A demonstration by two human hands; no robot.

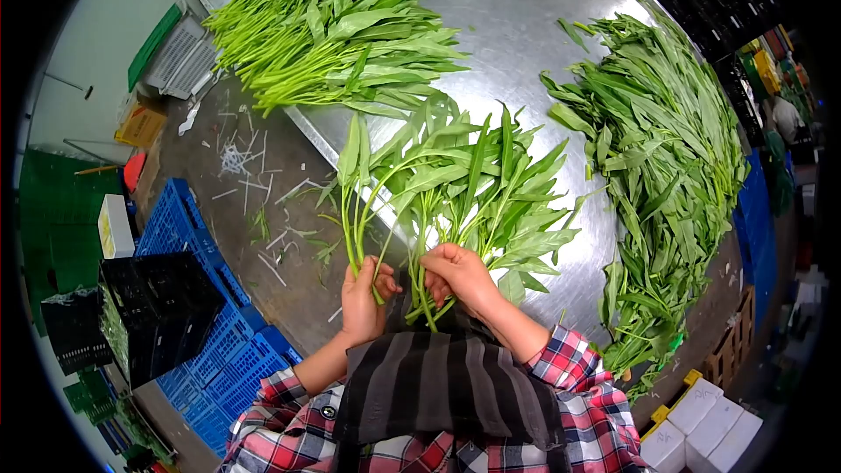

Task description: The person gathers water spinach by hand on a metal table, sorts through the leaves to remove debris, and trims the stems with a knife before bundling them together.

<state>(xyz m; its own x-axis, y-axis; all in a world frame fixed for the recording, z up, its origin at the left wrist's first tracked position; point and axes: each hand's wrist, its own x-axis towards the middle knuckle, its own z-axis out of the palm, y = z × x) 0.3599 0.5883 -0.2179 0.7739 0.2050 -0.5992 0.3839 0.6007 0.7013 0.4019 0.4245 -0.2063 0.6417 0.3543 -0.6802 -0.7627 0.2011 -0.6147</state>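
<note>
My left hand (364,298) is closed around a few stalks of leafy greens that look like water spinach (356,215), held upright off the table's near edge. To its right, my right hand (459,277) has its fingers pinched on stems of a looser bunch of the same greens (491,201). That bunch lies partly on the metal table, its stem ends hanging over the edge towards my apron (447,390). Some fingertips of both hands are hidden by stems.
On the metal table (517,35) lie a neat pile of greens (337,35) at far left and a large heap (670,149) at right. Scraps (232,160) litter the floor. Blue pallets (197,298) and a black crate (162,311) stand left, white boxes (705,425) at lower right.
</note>
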